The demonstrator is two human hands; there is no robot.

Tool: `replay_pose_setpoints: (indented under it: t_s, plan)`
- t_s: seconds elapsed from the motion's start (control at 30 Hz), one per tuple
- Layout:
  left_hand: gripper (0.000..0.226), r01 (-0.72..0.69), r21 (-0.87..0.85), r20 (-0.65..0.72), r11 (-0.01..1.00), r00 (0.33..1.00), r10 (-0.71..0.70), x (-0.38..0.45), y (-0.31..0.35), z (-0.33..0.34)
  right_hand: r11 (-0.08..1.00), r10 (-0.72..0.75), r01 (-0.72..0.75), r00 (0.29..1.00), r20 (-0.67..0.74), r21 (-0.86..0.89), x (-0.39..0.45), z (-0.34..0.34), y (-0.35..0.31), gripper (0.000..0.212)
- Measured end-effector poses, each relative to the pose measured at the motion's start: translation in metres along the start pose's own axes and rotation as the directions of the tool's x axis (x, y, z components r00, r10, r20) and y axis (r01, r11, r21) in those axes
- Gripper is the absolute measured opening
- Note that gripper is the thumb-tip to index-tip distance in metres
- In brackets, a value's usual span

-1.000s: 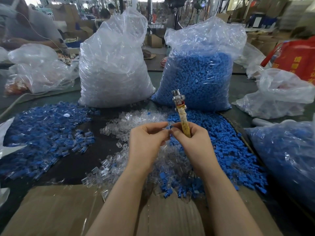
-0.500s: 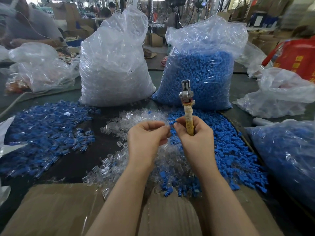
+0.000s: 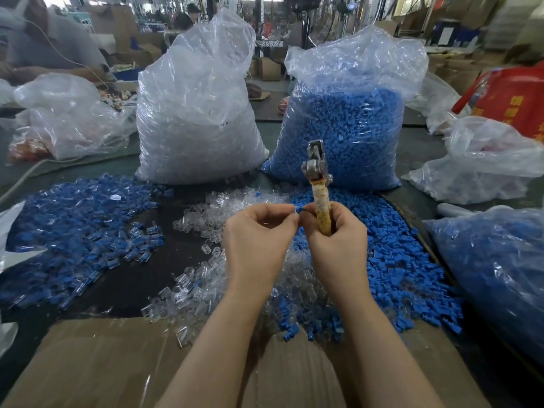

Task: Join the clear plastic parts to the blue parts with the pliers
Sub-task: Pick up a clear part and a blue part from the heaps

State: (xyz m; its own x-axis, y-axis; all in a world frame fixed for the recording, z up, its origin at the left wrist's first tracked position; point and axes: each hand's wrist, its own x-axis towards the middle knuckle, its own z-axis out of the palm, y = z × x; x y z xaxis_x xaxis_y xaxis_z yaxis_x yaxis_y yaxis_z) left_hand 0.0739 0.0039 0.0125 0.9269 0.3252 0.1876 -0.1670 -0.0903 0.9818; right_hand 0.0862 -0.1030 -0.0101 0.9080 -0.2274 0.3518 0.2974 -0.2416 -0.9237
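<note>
- A person's two bare hands are held together above a dark tabletop (image 3: 129, 278) strewn with small plastic parts.
- The right hand (image 3: 335, 245) has its grip closed around the yellowed handle of the pliers (image 3: 319, 184), which stand nearly upright with the metal head on top.
- The left hand (image 3: 256, 242) has its grip curled, fingertips pinching a small blue part (image 3: 299, 209) against the right thumb.
- Whether a clear part is also pinched there, I cannot tell.
- Loose clear parts (image 3: 206, 278) lie under the hands; loose blue parts (image 3: 394, 260) spread to the right.
- A pile of joined pieces (image 3: 73, 231) lies at left.
- Behind stand a bag of clear parts (image 3: 194, 113) and a bag of blue parts (image 3: 344, 134).
- Cardboard (image 3: 97, 363) lies nearest the person.
</note>
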Motion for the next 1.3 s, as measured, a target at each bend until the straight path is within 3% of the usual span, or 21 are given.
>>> replay_pose_setpoints:
  t_s: [0.2,0.37,0.47,0.6,0.77,0.97,1.3]
  plan:
    - [0.015,-0.06,0.05,-0.021,0.997,0.998,0.061,0.001,-0.003,-0.001,1.0,0.005,-0.005,0.998,0.056,-0.011,0.001,-0.002,-0.001,0.008]
    - [0.013,-0.049,0.044,-0.053,0.998,0.997,0.051,0.005,-0.007,-0.005,0.999,0.052,-0.05,0.982,0.18,-0.016,0.004,-0.006,-0.007,0.01]
    - [0.014,-0.008,-0.022,-0.037,1.0,0.999,0.007,0.008,-0.008,-0.008,0.995,0.098,-0.101,0.95,0.297,-0.005,0.008,-0.016,-0.006,0.012]
    - [0.013,0.021,-0.166,-0.025,0.986,0.999,-0.025,0.012,-0.006,-0.014,0.98,0.188,-0.139,0.889,0.418,-0.145,0.013,-0.034,0.0,0.009]
    - [0.013,0.003,-0.218,-0.028,0.976,1.0,-0.009,0.017,-0.007,-0.021,0.967,0.224,-0.122,0.825,0.518,-0.225,0.013,-0.044,0.0,0.011]
    - [0.014,-0.029,-0.216,-0.017,0.976,1.0,0.025,0.019,-0.006,-0.024,0.964,0.219,-0.08,0.778,0.588,-0.254,0.013,-0.041,0.001,0.019]
    - [0.013,-0.072,-0.19,0.005,0.979,0.997,0.074,0.02,-0.005,-0.026,0.956,0.196,-0.014,0.774,0.602,-0.293,0.011,-0.039,-0.002,0.02]
